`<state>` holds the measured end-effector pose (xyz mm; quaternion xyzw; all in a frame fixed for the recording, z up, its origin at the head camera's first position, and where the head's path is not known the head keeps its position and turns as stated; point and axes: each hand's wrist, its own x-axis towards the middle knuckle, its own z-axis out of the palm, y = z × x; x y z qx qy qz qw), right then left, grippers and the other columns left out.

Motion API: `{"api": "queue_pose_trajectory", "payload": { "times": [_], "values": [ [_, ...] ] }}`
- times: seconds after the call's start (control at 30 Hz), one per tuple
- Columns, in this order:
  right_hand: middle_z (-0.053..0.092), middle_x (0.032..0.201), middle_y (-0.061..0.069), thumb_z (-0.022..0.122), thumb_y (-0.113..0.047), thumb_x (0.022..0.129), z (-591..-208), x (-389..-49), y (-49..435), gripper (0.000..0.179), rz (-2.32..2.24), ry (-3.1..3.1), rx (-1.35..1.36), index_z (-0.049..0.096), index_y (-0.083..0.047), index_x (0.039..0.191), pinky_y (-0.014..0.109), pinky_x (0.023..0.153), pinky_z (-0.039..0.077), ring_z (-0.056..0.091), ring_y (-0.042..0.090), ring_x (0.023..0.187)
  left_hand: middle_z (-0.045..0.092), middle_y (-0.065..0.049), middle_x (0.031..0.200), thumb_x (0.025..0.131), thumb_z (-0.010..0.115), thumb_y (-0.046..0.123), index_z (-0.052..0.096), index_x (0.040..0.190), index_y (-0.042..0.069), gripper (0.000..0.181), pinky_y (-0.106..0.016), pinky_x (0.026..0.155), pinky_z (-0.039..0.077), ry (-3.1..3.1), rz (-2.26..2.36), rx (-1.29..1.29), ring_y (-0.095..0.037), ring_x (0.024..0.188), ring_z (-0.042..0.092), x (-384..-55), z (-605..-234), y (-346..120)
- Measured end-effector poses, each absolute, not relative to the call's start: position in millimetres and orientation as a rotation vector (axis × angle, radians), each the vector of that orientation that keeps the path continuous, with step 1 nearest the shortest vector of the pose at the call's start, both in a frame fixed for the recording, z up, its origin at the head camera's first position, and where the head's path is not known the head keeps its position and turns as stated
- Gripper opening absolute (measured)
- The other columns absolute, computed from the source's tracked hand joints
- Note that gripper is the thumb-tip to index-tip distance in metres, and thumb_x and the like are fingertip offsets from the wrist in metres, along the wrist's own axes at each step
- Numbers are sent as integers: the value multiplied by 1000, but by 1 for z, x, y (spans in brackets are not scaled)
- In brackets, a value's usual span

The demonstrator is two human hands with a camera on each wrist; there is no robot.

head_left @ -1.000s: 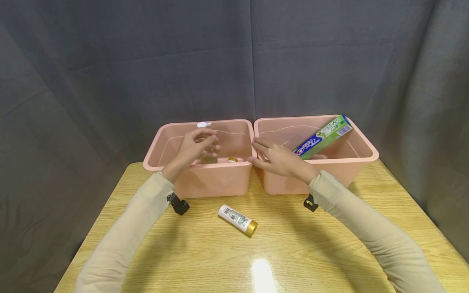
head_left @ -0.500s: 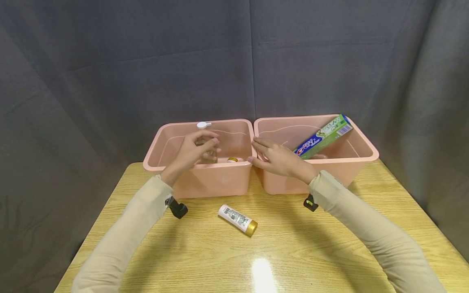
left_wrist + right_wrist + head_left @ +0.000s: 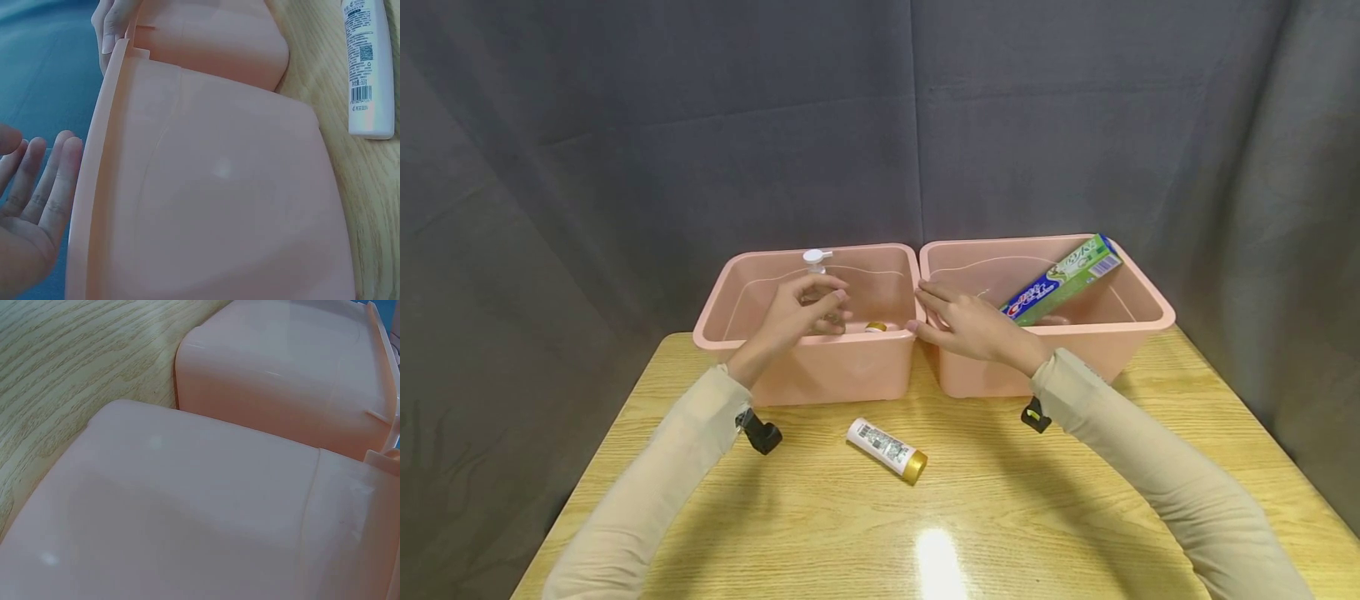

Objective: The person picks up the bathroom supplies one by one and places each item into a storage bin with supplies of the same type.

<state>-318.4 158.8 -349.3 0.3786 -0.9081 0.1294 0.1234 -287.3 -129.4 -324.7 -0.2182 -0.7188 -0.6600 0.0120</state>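
Observation:
My left hand point(image 3: 793, 315) hovers over the front rim of the left pink bin point(image 3: 842, 367), thumb and fingers apart; the left wrist view shows its fingers point(image 3: 59, 181) loosely extended with nothing between them. Just behind it, inside that bin, stands a bottle with a white pump head point(image 3: 815, 257), its body largely hidden by the hand. My right hand point(image 3: 973, 325) rests on the adjoining rims of the two bins, fingers fairly straight on the left edge of the right pink bin point(image 3: 1120, 340) and thumb at the left bin's corner.
A green and blue Crest toothpaste box point(image 3: 1060, 279) leans diagonally in the right bin. A gold-capped item point(image 3: 876, 327) lies low in the left bin. On the wooden table point(image 3: 820, 533), in front of the bins, lies a white tube with a gold cap point(image 3: 886, 450). Dark curtain point(image 3: 775, 125) hangs behind.
My left hand has shifted slightly down and toward me, uncovering more of the pump head behind it. My right hand, the bins and the tube have stayed put.

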Motion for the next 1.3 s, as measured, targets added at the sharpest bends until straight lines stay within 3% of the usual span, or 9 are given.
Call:
{"api": "queue_pose_trajectory", "payload": {
  "times": [0.53, 0.8, 1.03, 1.3],
  "values": [
    [37, 154, 19, 46, -53, 101, -349, -318, 159, 72, 384, -2660, 1102, 41, 2, 148, 50, 110, 36, 40, 37, 138, 71, -10, 94, 98, 61, 4, 60, 119, -9, 24, -43, 75, 60, -2262, -2041, -749, -21, 78, 72, -281, -325, -131],
    [38, 153, 20, 47, -51, 102, -347, -318, 159, 71, 380, -2652, 1106, 42, 3, 148, 50, 110, 37, 40, 38, 137, 71, -13, 92, 97, 61, 0, 60, 116, -10, 22, -46, 74, 60, -2233, -2061, -826, -35, 83, 71, -276, -323, -125],
    [38, 154, 18, 48, -52, 101, -348, -317, 159, 72, 405, -2667, 1089, 41, 2, 148, 50, 110, 37, 41, 37, 137, 70, -24, 93, 97, 61, 1, 60, 117, -12, 24, -45, 73, 60, -2288, -1982, -828, -25, 79, 72, -272, -326, -124],
    [37, 154, 18, 46, -53, 101, -348, -318, 159, 72, 375, -2660, 1090, 42, 1, 148, 50, 111, 36, 40, 36, 138, 70, -22, 97, 97, 60, 0, 59, 118, -13, 25, -45, 73, 60, -2290, -1963, -852, -30, 80, 72, -268, -328, -124]
  ]
}}
